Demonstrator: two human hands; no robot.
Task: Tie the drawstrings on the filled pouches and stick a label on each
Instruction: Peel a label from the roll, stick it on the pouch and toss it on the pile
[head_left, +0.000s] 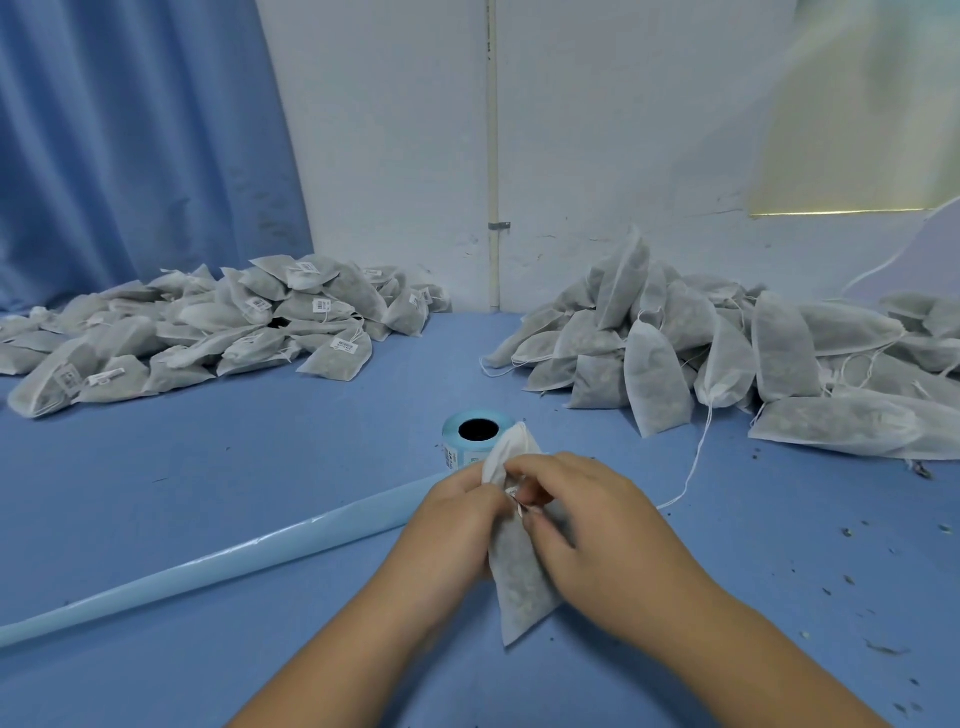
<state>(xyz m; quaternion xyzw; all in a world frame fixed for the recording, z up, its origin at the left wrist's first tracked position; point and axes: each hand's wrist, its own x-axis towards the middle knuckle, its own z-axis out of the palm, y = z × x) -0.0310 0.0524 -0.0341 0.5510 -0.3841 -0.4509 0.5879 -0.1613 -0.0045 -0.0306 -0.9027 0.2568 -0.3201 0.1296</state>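
Both forearms are cut off by the lower edge, and the fingertips crowd together at the neck of one filled pouch (519, 587), which is held just above the blue table (260, 457) in front of the person. The left hand (457, 519) curls round the gathered neck from the left. The right hand (587, 525) pinches something small and pale against that neck – string or label, it cannot be told – and covers much of the pouch's upper half. Just behind the hands stands one label roll (475, 431), its lower part hidden by the pouch top. One pale strip of backing paper (208, 566) runs from it to the left edge. There are two heaps, too tangled to count: a pile of labelled pouches (208, 327) at the back left, cut off at the frame edge, and a pile of unlabelled pouches (727, 353) at the back right, likewise cut off. One loose drawstring (693, 467) trails from the right pile toward the hands. Dark crumbs – unclear what – dot the table on the right.
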